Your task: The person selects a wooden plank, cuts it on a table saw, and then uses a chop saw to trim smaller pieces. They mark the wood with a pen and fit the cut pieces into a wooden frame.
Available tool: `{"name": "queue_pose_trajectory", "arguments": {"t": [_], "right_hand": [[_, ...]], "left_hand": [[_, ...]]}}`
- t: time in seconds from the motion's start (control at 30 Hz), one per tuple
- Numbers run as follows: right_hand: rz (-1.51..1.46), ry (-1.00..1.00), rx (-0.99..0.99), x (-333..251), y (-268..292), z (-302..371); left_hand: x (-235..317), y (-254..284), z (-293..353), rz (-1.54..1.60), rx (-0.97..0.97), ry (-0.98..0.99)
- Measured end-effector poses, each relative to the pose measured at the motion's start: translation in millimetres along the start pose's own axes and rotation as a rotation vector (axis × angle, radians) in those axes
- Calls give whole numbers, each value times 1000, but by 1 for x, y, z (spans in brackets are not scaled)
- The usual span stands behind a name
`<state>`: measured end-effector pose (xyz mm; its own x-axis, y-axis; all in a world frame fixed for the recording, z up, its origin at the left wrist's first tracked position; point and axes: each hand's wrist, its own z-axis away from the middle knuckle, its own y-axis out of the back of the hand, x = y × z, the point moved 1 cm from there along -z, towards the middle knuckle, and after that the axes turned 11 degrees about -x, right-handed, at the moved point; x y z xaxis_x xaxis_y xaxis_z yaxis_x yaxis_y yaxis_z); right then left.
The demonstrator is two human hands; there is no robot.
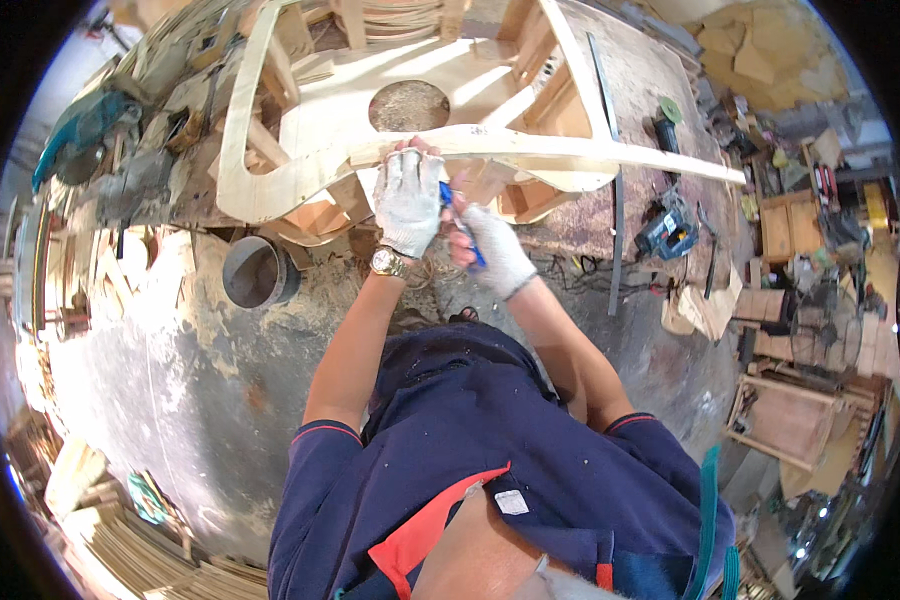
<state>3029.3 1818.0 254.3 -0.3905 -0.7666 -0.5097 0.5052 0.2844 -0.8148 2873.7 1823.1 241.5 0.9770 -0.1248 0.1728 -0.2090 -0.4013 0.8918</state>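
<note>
A pale wooden frame (pixel 255 190) with rounded corners lies on the workbench. Across its near rail runs a long, gently curved wooden strip (pixel 660 160), its right end sticking out past the frame. My left hand (pixel 408 200), in a white glove with bare fingertips and a watch at the wrist, lies over the strip's left part with its fingers stretched forward; the thumb is hidden. Just right of it, my right hand (pixel 495 250), gloved the same way, is closed around a slim blue tool (pixel 476 250) held upright near the rail. The tool's exact kind is unclear.
A grey bucket (pixel 257 270) stands on the floor by the bench. At the bench's right lie a blue power tool (pixel 667 232), a grinder-like tool (pixel 667 125) and a long dark metal strip (pixel 616 240). Stacked wood strips (pixel 140 550) fill the lower left; a fan (pixel 825 330) stands right.
</note>
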Motion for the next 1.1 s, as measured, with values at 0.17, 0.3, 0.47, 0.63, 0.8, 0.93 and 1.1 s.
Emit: {"name": "queue_pose_trajectory", "arguments": {"t": [0.17,0.3,0.47,0.63,0.8,0.93,1.1], "right_hand": [[-25,-73,56,3,-20,-9],[517,2,213,0,-24,5],[1273,111,371,-13,-40,10],[1883,236,429,-17,-54,13],[2051,95,474,-21,-73,17],[2061,55,438,-22,-74,19],[1781,127,358,-26,-58,15]], "left_hand": [[-7,-8,4,-15,-12,-4],[-6,-7,1,-113,69,-78],[-9,-5,1,-126,48,-92],[-8,-7,1,-111,30,-83],[-8,-6,5,-129,-44,-73],[-4,-4,5,-93,-2,-72],[-1,-4,3,-74,55,-62]]}}
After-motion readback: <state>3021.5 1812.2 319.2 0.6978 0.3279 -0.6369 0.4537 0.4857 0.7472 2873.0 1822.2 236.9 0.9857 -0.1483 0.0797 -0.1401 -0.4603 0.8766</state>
